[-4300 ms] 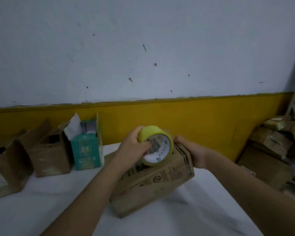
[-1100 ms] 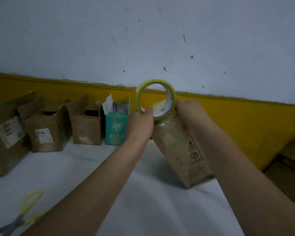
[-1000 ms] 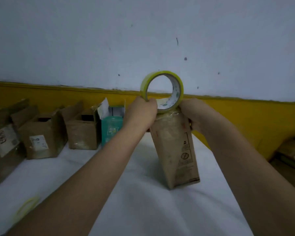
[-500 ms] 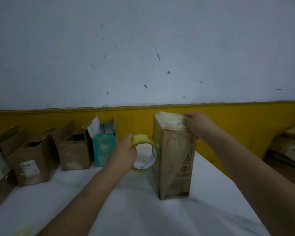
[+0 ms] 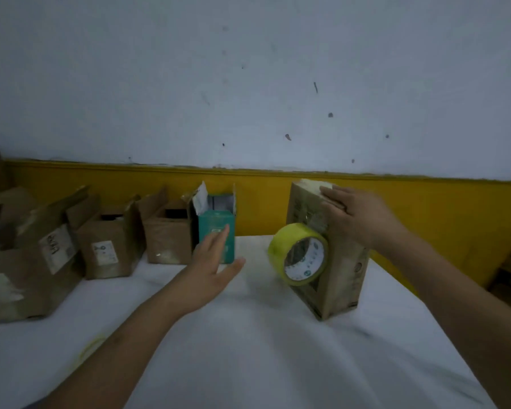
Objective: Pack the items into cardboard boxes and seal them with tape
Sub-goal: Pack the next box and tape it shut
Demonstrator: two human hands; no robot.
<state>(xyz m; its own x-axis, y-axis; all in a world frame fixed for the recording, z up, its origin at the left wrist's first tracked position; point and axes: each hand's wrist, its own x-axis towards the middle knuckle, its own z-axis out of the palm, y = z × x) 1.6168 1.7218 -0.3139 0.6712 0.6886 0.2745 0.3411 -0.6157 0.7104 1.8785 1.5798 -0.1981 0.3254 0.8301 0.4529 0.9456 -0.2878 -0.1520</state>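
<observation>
Box (image 5: 344, 273) stood on end at the right of the table (image 5: 248, 349), with tape across the top flaps, so I'd say the sealing was midway, not done. The right hand (image 5: 359, 215) lay flat over the top corner, fingers straight and close together, pressing. My guess is that was both to rub the tape down and to keep that tall narrow thing from tipping. The roll (image 5: 281, 252) sat against the left face with nobody holding it. It looked like it hung off its own strip, clear of the table, though I couldn't swear to it. The left hand (image 5: 211, 268) hovered over the table between the roll and a teal carton (image 5: 216, 231), fingers spread, nothing in them. Along the wall stood open boxes (image 5: 106, 249), flaps up, presumably waiting their turn. I reckoned the strip would need cutting next.
</observation>
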